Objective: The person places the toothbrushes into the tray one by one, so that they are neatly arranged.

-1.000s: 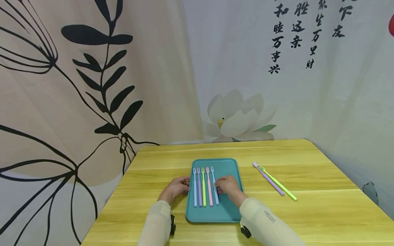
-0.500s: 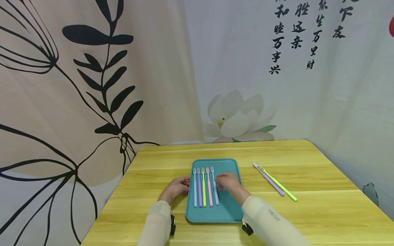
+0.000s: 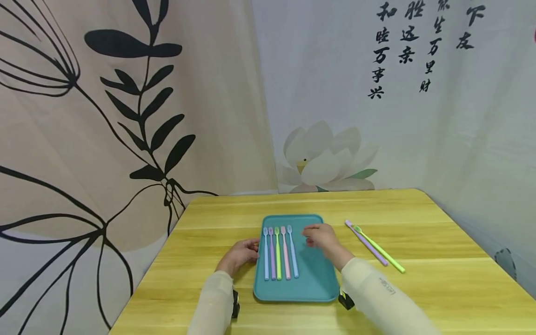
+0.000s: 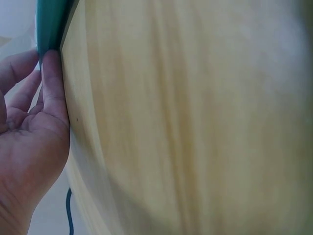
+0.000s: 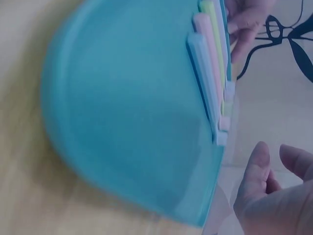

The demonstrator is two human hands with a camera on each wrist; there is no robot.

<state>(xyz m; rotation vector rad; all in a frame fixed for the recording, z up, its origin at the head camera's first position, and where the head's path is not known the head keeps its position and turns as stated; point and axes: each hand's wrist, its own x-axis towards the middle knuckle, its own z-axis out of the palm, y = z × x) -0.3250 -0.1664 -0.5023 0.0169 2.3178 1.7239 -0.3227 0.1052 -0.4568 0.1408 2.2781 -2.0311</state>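
Note:
A teal tray (image 3: 316,284) lies on the wooden table, bearing a row of several toothbrushes. From left to right come a light blue toothbrush (image 3: 266,263), a purple toothbrush (image 3: 272,263), a green toothbrush (image 3: 278,263), a pink toothbrush (image 3: 286,263) and another blue toothbrush (image 3: 294,260). My left hand (image 3: 239,256) grips the tray's left rim; the left wrist view shows its digits (image 4: 52,83) meeting at that edge. Over the tray's right part hovers my right hand (image 3: 323,237), apart from the brushes. Nothing sits between its thumb and fingers (image 5: 255,171).
To the right of the tray, a loose purple toothbrush (image 3: 368,244) and a loose green toothbrush (image 3: 383,253) lie slanted, close together on the table (image 3: 452,288). Printed cloth (image 3: 217,116) hangs behind the table's far edge.
My right hand has let go of the rightmost blue toothbrush and moved right and slightly away from me. The left hand and the toothbrush row look unchanged.

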